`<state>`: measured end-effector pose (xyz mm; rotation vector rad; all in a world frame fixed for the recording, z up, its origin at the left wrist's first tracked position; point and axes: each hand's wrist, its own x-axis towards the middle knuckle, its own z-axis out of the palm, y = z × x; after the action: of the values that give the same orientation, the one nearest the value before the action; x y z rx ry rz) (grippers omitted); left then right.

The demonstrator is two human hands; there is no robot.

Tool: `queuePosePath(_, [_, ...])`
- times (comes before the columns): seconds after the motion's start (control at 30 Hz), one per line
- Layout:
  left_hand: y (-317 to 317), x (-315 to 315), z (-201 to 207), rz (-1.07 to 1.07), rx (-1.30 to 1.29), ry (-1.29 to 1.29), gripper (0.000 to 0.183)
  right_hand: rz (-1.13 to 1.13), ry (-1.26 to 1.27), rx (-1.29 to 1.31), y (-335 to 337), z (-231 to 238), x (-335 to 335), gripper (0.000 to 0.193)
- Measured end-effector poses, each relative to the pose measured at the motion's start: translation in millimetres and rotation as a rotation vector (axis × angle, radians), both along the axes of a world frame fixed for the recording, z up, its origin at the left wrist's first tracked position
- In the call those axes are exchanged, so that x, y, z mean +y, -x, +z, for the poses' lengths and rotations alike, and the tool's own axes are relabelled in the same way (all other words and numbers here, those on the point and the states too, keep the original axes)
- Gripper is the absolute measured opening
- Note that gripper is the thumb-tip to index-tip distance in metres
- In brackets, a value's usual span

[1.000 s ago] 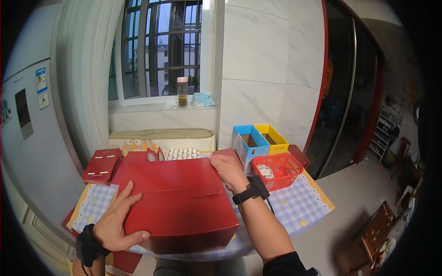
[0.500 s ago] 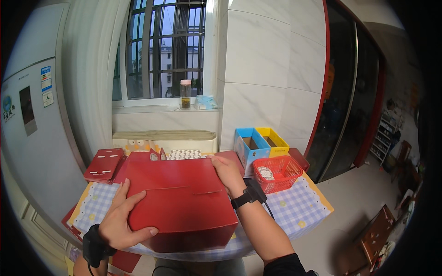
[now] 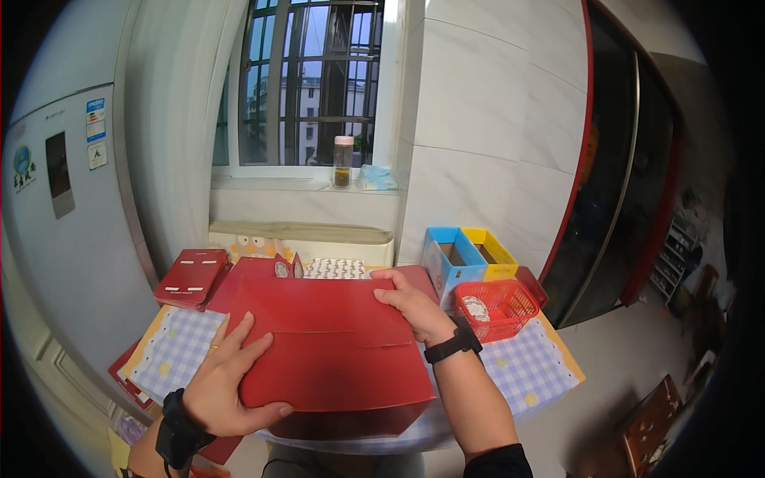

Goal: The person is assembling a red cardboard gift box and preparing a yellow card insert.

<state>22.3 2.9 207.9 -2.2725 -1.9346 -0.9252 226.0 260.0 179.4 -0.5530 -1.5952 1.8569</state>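
A large red cardboard box (image 3: 335, 370) with a slit line across its top sits in front of me at the table's near edge. My left hand (image 3: 227, 386) lies with fingers spread against the left side of its top, the thumb near the front edge. At the far right corner of the box, my right hand (image 3: 414, 309) is closed over the edge, thumb on top and fingertips partly hidden. Behind the box are red card pieces (image 3: 259, 268) and a white sheet of small dark-patterned items (image 3: 335, 268).
The table wears a blue checked cloth (image 3: 522, 370). A stack of red flat boxes (image 3: 191, 279) lies at the left. To the right stand a red plastic basket (image 3: 510, 319) holding a round silvery item, a blue box (image 3: 454, 275) and a yellow box (image 3: 496, 259). A fridge (image 3: 68, 263) is at far left.
The view has shifted, so the whole scene sits slightly farther right. Both hands stay on the red box; my right thumb now shows on its top.
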Motion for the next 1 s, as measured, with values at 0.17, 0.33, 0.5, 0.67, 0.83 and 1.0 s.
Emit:
queuePosePath(0.17, [0.9, 1.2, 1.2, -0.026, 0.034, 0.009, 0.089, 0.039, -0.019, -0.006, -0.4, 1.6, 3.5, 0.042])
queuePosePath(0.33, [3.0, -0.5, 5.1, -0.054, -0.052, 0.011, 0.091, 0.057, -0.041, -0.017, -2.2, 6.2, 1.9, 0.040])
queuePosePath(0.5, [13.9, 0.3, 9.3, 0.037, -0.059, 0.113, 0.098, 0.069, -0.043, -0.039, -3.6, 6.1, 5.0, 0.040])
queuePosePath(0.67, [5.9, -0.2, 10.9, 0.097, 0.090, 0.170, 0.103, 0.064, -0.035, -0.040, -1.8, 8.0, 2.3, 0.039])
queuePosePath(0.83, [2.7, 0.3, 14.0, -0.001, -0.137, 0.162, 0.105, 0.027, -0.003, 0.001, 0.2, 8.6, -1.6, 0.038])
queuePosePath(1.0, [3.0, -1.7, 8.9, 0.003, -0.152, 0.131, 0.109, -0.025, 0.029, 0.007, 0.5, 10.4, -6.9, 0.039])
